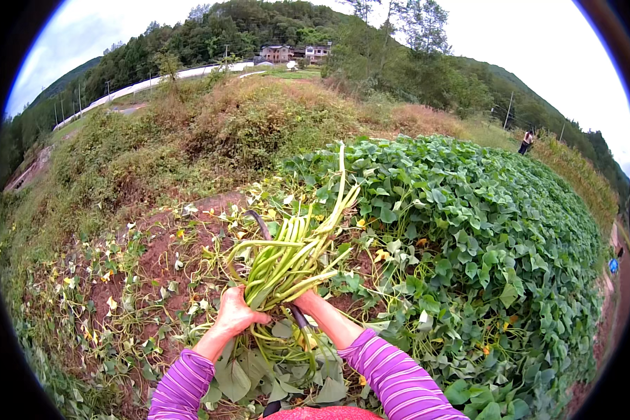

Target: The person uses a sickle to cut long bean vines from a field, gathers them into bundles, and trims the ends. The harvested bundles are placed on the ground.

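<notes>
A thick bundle of pale green leafy vines (289, 262) is held up in front of me, cut stems pointing away and broad leaves hanging down toward my body. My left hand (237, 311) is closed around the bundle's near left side, its thumb across the stems. At the right, my right hand (305, 300) is partly hidden behind the stems and supports or grips them from beneath. A dark curved thing, perhaps a sickle (259, 224), shows beyond the bundle, and a dark shaft (298, 317) shows beside my right hand; whether they are one tool I cannot tell.
Dense leafy vines (467, 210) cover the ground on the right. Cut vines and wilted leaves lie over reddish soil (157, 257) at the left. Dry brush (241, 126) borders the plot. Another person (526, 142) stands far off at the right, and a blue object (613, 265) lies by the right edge.
</notes>
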`<state>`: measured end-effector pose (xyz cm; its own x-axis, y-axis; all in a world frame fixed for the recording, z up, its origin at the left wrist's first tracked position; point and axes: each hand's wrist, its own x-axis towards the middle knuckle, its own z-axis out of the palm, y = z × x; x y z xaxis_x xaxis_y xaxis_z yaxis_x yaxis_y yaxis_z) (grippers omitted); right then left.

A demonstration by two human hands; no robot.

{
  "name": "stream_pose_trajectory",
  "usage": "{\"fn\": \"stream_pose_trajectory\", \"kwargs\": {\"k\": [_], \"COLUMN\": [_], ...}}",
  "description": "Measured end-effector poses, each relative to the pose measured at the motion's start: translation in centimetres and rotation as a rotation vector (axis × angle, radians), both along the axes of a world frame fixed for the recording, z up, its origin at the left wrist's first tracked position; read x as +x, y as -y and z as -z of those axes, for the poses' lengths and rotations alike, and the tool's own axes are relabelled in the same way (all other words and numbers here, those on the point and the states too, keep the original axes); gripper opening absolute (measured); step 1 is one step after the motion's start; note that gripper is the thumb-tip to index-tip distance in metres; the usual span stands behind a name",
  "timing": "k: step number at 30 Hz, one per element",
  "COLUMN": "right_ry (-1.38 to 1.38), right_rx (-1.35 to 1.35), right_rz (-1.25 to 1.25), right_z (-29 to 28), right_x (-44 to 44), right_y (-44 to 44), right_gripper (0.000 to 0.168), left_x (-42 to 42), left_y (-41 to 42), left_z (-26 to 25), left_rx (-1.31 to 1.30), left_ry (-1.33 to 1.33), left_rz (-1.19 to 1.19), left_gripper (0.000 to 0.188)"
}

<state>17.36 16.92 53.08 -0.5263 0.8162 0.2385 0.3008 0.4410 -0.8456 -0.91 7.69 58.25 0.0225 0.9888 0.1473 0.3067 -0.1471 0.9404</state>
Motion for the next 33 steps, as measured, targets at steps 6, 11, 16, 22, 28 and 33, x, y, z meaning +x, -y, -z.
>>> {"fn": "stream_pose_trajectory", "kwargs": {"k": [6,11,16,22,28,33], "right_ry": [0.811,-0.387,-0.365,-0.298,-0.502,0.128], "right_rx": [0.422,-0.407,-0.25,0.09,-0.19,0.112], "right_rz": [-0.088,-0.316,-0.292,-0.233,-0.12,-0.124], "right_z": [0.0,7.7,8.0,9.4,6.6,-2.1], "right_x": [0.2,5.2,6.3,7.6,6.9,8.5], "right_y": [2.7,0.3,0.4,0.2,0.9,2.6], "right_gripper": [0.042,0.041,0.039,0.036,0.032,0.027], "left_x": [0.6,3.1,4.5,5.4,6.8,7.4], "left_y": [0.7,0.3,0.8,0.1,0.4,0.9], "left_z": [1.0,-0.6,-1.5,1.0,3.9,1.8], "left_rx": [0.272,-0.051,-0.065,0.114,0.053,0.151], "left_ry": [-0.136,-0.158,-0.106,-0.078,0.228,0.191], "left_rz": [-0.09,0.202,0.246,0.193,0.122,0.026], "left_gripper": [0.085,0.087,0.09,0.087,0.072,0.067]}}
